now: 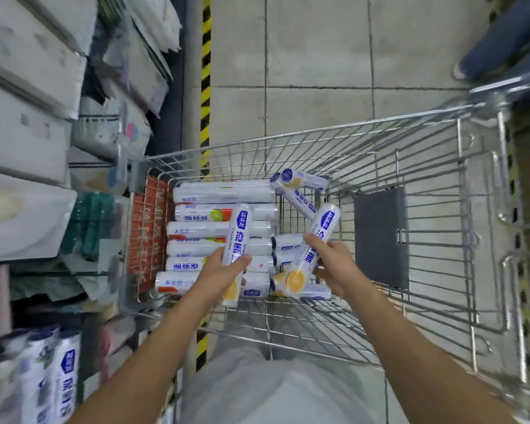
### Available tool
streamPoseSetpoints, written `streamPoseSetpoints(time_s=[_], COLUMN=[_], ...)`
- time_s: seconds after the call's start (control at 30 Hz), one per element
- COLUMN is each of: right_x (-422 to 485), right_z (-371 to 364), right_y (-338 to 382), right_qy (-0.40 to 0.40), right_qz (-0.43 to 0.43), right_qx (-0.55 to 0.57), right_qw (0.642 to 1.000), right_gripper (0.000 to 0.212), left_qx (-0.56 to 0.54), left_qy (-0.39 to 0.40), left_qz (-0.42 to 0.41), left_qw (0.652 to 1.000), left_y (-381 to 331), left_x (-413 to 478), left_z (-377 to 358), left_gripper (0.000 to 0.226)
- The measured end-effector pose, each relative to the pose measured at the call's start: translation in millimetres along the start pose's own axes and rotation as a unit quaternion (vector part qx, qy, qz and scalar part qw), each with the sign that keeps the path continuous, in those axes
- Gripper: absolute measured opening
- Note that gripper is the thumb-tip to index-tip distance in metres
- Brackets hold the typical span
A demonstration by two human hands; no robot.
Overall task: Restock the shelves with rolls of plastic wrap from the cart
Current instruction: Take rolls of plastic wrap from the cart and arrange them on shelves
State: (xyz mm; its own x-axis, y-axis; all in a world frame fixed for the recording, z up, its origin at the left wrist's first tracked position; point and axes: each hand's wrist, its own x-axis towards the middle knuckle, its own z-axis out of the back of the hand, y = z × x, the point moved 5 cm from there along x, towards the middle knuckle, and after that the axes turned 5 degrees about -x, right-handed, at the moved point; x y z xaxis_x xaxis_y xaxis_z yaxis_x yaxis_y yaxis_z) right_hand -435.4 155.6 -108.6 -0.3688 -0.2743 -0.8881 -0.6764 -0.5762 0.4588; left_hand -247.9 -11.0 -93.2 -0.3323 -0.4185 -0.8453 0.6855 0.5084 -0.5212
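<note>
A wire shopping cart stands in front of me with several white rolls of plastic wrap stacked in its left end. My left hand grips one roll upright above the stack. Around a second roll, tilted and with an orange picture at its lower end, my right hand is curled. Two more loose rolls lie at the far side of the cart. On the shelf at lower left stand rolls of the same kind.
Shelving full of white packaged goods runs along the left. A yellow-black striped strip marks the tiled floor by a post. The cart's dark child-seat flap and handle end are to the right. A person's leg shows at top right.
</note>
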Motion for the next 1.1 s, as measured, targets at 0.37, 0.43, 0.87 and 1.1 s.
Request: streamPoseSetpoints(time_s=[0.37, 0.43, 0.87, 1.1], right_x=[-92, -104, -207, -285], right_z=[-10, -15, -74, -136], right_y=[47, 54, 25, -40], right_qy=[0.112, 0.156, 0.326, 0.43], right_qz=[0.14, 0.167, 0.256, 0.272], right_qx=[0.019, -0.005, -0.261, -0.34], right_qw=[0.984, 0.973, 0.872, 0.791], right_gripper=[0.044, 0.045, 0.079, 0.058], left_qx=[-0.228, -0.262, -0.469, -0.534], left_qy=[-0.038, -0.052, -0.247, -0.372], left_qz=[-0.082, -0.103, -0.215, -0.231], left_qw=[0.97, 0.958, 0.821, 0.723], left_y=[-9, -5, 83, 171], left_x=[-108, -133, -274, -357], left_z=[-12, -23, -50, -36], left_gripper=[0.036, 0.036, 0.041, 0.042])
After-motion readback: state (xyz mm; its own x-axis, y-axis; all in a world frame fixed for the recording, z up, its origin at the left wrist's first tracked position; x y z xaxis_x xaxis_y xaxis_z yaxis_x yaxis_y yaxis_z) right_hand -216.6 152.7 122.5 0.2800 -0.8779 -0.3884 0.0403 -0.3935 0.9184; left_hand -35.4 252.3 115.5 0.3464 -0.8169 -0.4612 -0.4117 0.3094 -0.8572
